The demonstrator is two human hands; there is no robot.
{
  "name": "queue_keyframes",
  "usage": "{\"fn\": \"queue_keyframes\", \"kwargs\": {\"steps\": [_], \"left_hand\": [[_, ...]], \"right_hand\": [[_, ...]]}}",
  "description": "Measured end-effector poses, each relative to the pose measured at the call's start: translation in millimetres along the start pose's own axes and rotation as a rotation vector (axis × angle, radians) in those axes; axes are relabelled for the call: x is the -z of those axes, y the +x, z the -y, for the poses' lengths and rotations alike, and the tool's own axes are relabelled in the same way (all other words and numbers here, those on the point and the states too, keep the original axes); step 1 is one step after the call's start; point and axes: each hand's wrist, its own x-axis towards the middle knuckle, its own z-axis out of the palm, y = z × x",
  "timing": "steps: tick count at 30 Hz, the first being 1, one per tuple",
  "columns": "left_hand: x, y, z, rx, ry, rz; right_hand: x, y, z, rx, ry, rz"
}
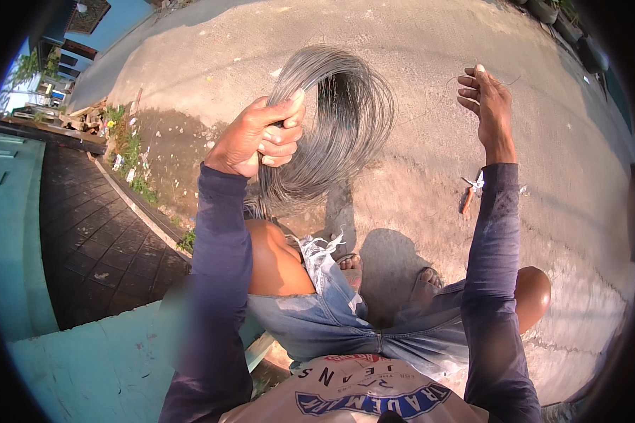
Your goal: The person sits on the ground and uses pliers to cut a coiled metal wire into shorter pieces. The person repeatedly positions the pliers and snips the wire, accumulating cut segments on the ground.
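A large coil of thin grey wire (363, 134) hangs upright in front of me, its many loops loosely bundled. My left hand (257, 134) is closed round the coil's left side, thumb on top. Out to the right, my right hand (485, 99) is raised over the concrete, thumb and forefinger pinched together. A thin strand of wire (513, 80) shows at those fingertips; its run back toward the coil is too faint to follow fully. Below the right hand, pliers (468, 197) with orange-brown handles lie on the ground, close to my right forearm.
I sit with knees apart, sandalled feet on the concrete road (416, 190). On the left are a turquoise wall (85, 359), dark paving (99, 247) and a strip of weeds (128, 148) with debris. Dark rounded objects (578, 42) line the far right edge.
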Motion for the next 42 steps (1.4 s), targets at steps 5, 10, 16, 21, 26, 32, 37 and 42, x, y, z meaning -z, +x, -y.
{"fn": "queue_keyframes", "kwargs": {"steps": [5,10,16,21,26,32,37,42], "left_hand": [[4,-8,0,0.011,0.137,0.024],[24,-16,1,0.014,0.031,0.13],[44,-21,4,-0.03,-0.112,0.095],[41,11,-2,-0.182,-0.461,0.132],[58,26,-3,-0.426,-0.659,-0.103],[57,47,4,-0.597,-0.628,-0.645],[59,52,7,-0.606,-0.436,-0.806],[29,57,15,-0.577,-0.349,-0.952]], "right_hand": [[71,84,-39,-0.143,-0.039,-0.105],[174,135,-73,-0.287,-0.158,-0.222],[235,113,-92,-0.322,-0.281,0.028],[191,73,-101,0.017,-0.577,0.085],[84,-47,-94,0.435,-0.984,0.41],[69,-127,-56,0.389,-0.753,0.657],[60,-83,-8,0.466,-0.797,0.455],[-23,-89,56,0.582,-0.64,0.548]]}}
